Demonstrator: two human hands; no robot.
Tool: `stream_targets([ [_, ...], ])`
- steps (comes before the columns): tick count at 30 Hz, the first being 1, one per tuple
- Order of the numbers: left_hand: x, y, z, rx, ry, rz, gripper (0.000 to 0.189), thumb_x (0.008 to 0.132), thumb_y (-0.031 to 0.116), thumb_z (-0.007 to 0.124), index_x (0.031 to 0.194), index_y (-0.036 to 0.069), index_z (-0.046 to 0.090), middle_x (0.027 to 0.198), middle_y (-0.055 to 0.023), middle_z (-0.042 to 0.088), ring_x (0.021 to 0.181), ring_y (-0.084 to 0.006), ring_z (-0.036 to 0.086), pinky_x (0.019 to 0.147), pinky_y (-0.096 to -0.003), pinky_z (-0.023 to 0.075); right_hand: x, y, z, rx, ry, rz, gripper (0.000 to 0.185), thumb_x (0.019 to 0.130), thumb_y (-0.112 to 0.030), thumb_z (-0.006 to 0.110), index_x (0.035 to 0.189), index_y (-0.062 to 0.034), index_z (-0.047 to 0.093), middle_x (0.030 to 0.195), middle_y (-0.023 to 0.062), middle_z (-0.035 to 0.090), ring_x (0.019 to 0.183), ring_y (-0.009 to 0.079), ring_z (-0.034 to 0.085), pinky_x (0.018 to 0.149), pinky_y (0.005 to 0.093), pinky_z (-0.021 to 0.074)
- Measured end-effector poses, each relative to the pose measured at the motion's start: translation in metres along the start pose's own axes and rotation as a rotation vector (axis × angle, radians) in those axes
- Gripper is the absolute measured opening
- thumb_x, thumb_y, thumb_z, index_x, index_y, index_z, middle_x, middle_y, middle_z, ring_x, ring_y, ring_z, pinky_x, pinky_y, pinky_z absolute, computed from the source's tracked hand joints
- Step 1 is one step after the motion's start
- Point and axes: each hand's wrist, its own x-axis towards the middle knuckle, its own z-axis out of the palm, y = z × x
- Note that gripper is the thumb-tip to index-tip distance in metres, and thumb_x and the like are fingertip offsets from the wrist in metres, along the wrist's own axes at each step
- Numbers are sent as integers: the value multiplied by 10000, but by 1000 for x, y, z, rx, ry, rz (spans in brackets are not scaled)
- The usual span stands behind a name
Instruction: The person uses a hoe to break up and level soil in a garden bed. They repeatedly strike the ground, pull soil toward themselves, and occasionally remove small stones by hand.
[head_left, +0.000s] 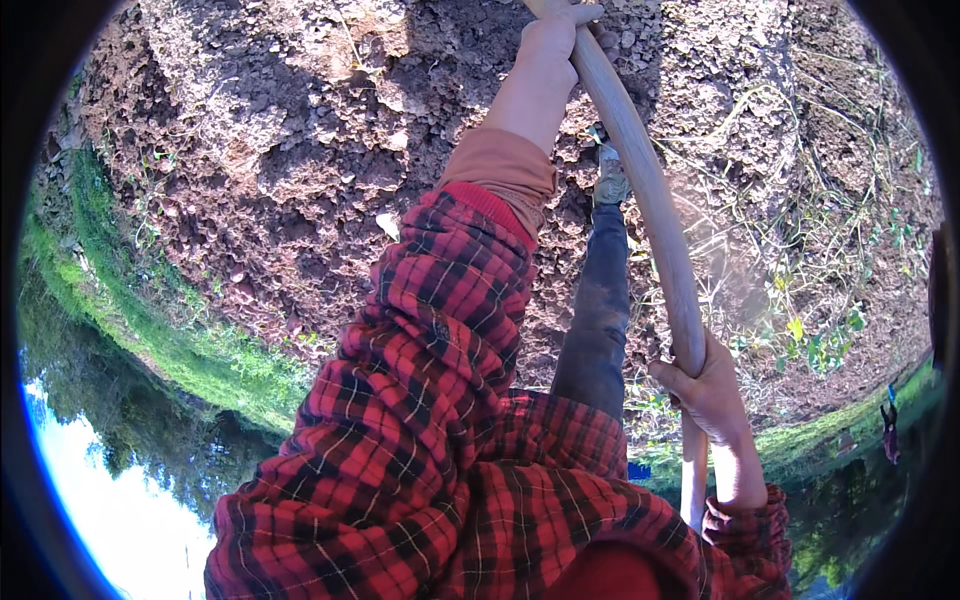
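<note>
A long, bowed wooden tool handle (641, 157) runs from the top edge down past my right side. What is fitted to its upper end lies out of view. My left hand (553, 46) is wrapped around the handle near the top of the picture, with that arm stretched forward. Lower down, my right hand (709, 386) grips the same handle close to my body, thumb on its left side. Beneath the handle is broken, clumpy brown soil (322, 150). One boot (611, 180), soiled and partly hidden by the handle, stands on that soil below my dark trouser leg (600, 300).
Dry vines and stalks (757, 165) tangle across the ground at right, with some green leafy plants (829, 341) among them. A grass strip (150, 322) borders the soil on the left, with trees (112, 405) beyond. Another person (890, 427) appears small at far right.
</note>
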Motion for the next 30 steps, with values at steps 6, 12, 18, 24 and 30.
stream_targets([
  [6, -56, -9, -18, 294, 131, 152, 131, 694, 62, 653, 711, 1, 538, 555, -88, 523, 443, -205, 530, 430, -337, 466, -7, 46, 118, 330, 41, 78, 297, 681, -126, 661, 893, 10, 503, 690, 10, 530, 592, 85, 503, 533, 236, 420],
  [12, -158, 6, -51, 20, 58, 70, 121, 738, 80, 573, 664, 7, 510, 530, -82, 502, 424, -187, 512, 396, -327, 457, -103, 37, 151, -36, 192, -55, 372, 676, -181, 631, 961, 18, 499, 708, 111, 592, 607, 222, 582, 586, 325, 464],
  [18, -284, -91, -87, -250, 258, -324, 165, 753, 157, 589, 707, 57, 466, 552, -70, 484, 460, -213, 507, 450, -403, 450, -207, 114, 121, -710, 376, 260, 405, 606, -245, 671, 937, -62, 527, 698, 131, 586, 626, 296, 590, 572, 364, 456],
  [24, -335, -153, -167, -670, 407, -416, 152, 733, 159, 583, 771, 67, 469, 588, -69, 465, 513, -226, 500, 541, -406, 468, -247, 197, 35, -1291, 394, -195, 380, 579, -238, 684, 900, -101, 532, 659, 98, 559, 584, 282, 570, 541, 367, 442],
  [30, -344, -57, -194, -678, 634, -108, 138, 710, 107, 545, 775, 63, 431, 589, -92, 467, 570, -250, 500, 596, -449, 473, -114, 110, 9, -1299, 396, -421, 288, 652, -263, 676, 868, -135, 534, 713, 68, 581, 638, 267, 596, 576, 386, 478],
])
